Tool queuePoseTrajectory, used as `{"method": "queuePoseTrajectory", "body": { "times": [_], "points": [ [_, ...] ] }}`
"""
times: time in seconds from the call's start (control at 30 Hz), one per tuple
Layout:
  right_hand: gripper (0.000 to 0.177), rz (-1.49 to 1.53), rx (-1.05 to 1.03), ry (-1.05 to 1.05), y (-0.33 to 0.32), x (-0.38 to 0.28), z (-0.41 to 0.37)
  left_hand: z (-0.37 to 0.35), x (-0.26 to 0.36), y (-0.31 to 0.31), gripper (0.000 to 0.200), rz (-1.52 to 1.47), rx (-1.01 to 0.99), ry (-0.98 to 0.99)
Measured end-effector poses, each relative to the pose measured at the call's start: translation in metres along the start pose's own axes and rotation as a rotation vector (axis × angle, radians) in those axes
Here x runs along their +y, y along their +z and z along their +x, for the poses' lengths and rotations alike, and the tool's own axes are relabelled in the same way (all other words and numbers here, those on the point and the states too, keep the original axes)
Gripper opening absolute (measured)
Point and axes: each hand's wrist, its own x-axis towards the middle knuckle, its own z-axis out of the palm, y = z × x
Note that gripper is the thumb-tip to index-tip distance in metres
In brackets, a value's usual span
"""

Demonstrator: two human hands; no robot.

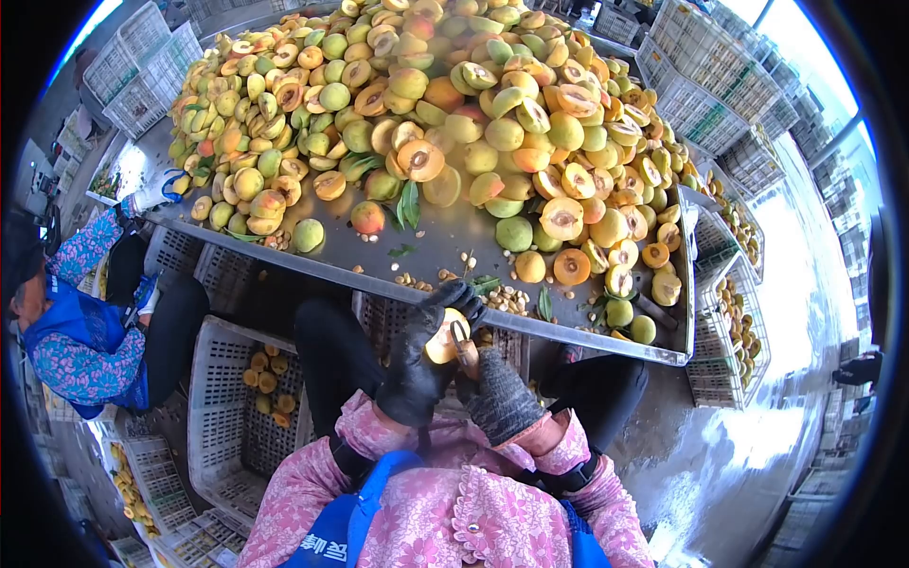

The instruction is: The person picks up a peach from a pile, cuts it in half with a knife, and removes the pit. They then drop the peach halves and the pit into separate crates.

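Near the front edge of the metal table, my left hand in a black glove is closed around a cut peach half. My right hand, in a dark grey knitted glove, holds a small tool with a wooden handle; its dark curved tip is at the fruit's cut face. Beyond the hands, a large heap of peaches, whole and halved, covers much of the table. Loose pits and green leaves lie near the table's front edge.
A plastic crate with several peach pieces stands at my lower left. Another person sits at the left, one gloved hand at the table's corner. Crates with fruit stand right of the table, and stacked crates rise behind.
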Motion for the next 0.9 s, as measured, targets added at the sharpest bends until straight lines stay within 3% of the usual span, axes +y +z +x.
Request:
{"method": "queuePoseTrajectory", "body": {
  "times": [0.17,0.27,0.37,0.43,0.57,0.67,0.77,0.83,0.9],
  "points": [
    [0.074,-0.097,-0.003,-0.040,-0.002,-0.004,0.002,-0.001,-0.008,-0.002,0.042,0.045,0.008,0.024],
    [0.075,-0.079,-0.160,0.123,0.000,-0.002,0.003,-0.002,-0.011,-0.002,0.038,-0.017,0.075,0.000],
    [0.072,-0.062,-0.092,-0.061,0.004,0.005,-0.001,-0.003,-0.019,-0.015,0.040,0.035,0.053,0.007],
    [0.068,0.048,-0.127,-0.082,0.009,0.020,-0.001,-0.002,-0.032,-0.042,0.039,-0.032,0.021,-0.054],
    [0.060,0.263,-0.090,-0.114,0.009,0.013,0.003,0.001,-0.020,-0.030,0.037,-0.093,0.046,-0.151],
    [0.052,-0.058,-0.111,-0.165,0.011,0.027,0.000,0.006,-0.014,-0.055,0.038,-0.602,-0.031,-0.466],
    [0.046,-0.052,-0.194,0.119,0.005,0.010,0.004,0.012,-0.005,-0.059,0.042,0.757,-0.228,-0.104],
    [0.047,-0.190,-0.210,0.089,0.011,0.015,0.003,0.014,-0.015,-0.069,0.034,0.493,-0.053,-0.189],
    [0.049,-0.258,-0.267,0.166,0.018,0.024,0.002,0.009,-0.012,-0.063,0.034,0.701,-0.020,-0.070]
  ]
}}
